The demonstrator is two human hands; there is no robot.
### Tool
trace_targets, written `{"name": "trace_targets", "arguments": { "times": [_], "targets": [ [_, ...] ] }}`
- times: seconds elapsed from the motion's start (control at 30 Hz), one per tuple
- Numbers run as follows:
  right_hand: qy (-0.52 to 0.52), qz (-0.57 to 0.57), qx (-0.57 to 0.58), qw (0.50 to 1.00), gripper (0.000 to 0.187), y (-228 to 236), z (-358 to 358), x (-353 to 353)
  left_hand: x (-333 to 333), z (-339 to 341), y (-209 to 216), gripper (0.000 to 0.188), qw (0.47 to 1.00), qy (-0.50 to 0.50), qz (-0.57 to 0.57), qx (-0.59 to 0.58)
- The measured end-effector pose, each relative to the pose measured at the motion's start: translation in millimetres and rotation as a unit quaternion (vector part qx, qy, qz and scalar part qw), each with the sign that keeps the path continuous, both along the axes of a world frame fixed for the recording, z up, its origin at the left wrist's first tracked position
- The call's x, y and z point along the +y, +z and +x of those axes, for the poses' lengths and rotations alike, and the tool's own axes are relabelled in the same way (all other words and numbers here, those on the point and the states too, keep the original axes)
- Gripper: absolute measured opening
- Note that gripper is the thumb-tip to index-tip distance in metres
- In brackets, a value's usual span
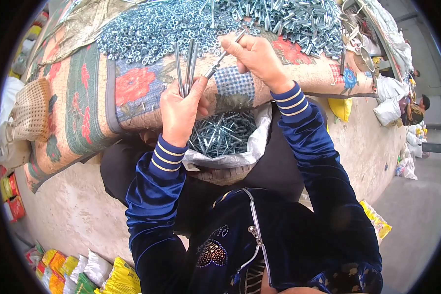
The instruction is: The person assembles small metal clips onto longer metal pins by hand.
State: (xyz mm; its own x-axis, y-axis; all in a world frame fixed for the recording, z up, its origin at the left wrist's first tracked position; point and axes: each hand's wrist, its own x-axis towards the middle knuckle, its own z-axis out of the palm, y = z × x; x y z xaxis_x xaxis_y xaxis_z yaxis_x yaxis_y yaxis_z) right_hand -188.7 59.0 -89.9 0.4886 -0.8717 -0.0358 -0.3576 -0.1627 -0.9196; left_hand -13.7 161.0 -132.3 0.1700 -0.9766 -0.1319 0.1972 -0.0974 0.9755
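My left hand (179, 111) is closed around several slim silvery bolts (186, 66), which stick up past its fingers. Its thumb and forefinger also meet the thicker, sleeve-like lower end of one slanting bolt (222, 57). The upper part of that bolt is pinched between the thumb and fingers of my right hand (260, 60). Both hands are above the near edge of a flower-patterned padded cover (134, 88). Below them, a white sack (259, 142) stands open between my knees, with many metal bolts (223, 134) inside.
Small metal nuts (154, 36) lie heaped on the cover ahead, beside a pile of metal sleeves (304, 24) at the right. A woven plastic basket (32, 110) sits at the left. Colourful packages (59, 267) lie on the floor lower left. Other people (419, 105) are at far right.
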Motion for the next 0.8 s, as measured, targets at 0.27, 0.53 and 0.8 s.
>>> {"name": "trace_targets", "arguments": {
  "times": [0.27, 0.53, 0.8],
  "targets": [
    [0.006, 0.004, -0.028, 1.0, 0.035, -5.3, -2.6, -0.4, 0.8, 1.2, -1.1, 0.023, 1.0, -0.009, -0.003, -0.019],
    [0.051, 0.045, -0.071, 0.995, 0.021, -13.9, 11.9, 14.0, 5.1, -2.9, -9.8, 0.018, 0.968, 0.03, -0.086, -0.234],
    [0.15, -0.088, 0.062, 0.983, 0.035, -1.7, -5.6, 5.1, -1.9, 8.1, -10.6, 0.02, 0.985, 0.022, -0.068, -0.157]
  ]
}}
